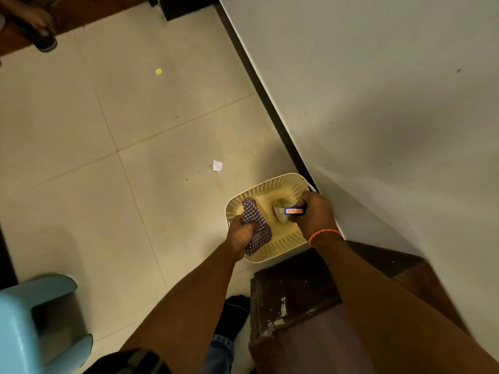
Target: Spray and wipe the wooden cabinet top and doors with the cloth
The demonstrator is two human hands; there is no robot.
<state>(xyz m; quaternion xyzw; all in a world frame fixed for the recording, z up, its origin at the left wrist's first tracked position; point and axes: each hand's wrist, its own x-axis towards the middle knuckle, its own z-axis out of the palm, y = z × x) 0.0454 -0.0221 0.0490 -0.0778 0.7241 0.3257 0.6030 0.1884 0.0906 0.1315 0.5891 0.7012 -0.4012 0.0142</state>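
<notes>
Basket (280, 182), cream plastic with a slotted wall, on the tiled floor (108, 130) against the wall base, at about 5 o'clock from frame centre. I have both hands down in it. My left hand (240, 234) is clenched on the checked cloth (256, 228), which bunches out above and below the fist, over the basket's 9 o'clock rim. My right hand (314, 211) is wrapped around the spray bottle (294, 211); only a blue part with an orange label and a pale part beneath show, at 3 o'clock inside the basket. An orange thread band circles that wrist.

Wooden cabinet (294, 298) sits at 6 o'clock from the basket, just beside it; dark top, chipped pale patches near its front edge.

Judgement: step in hand is lifting both tools clear. To do it well I'd raise straight up so the cloth's tail doesn't snag the rim, and settle the bottle so the nozzle faces away. Nozzle direction cannot be read here.
</notes>
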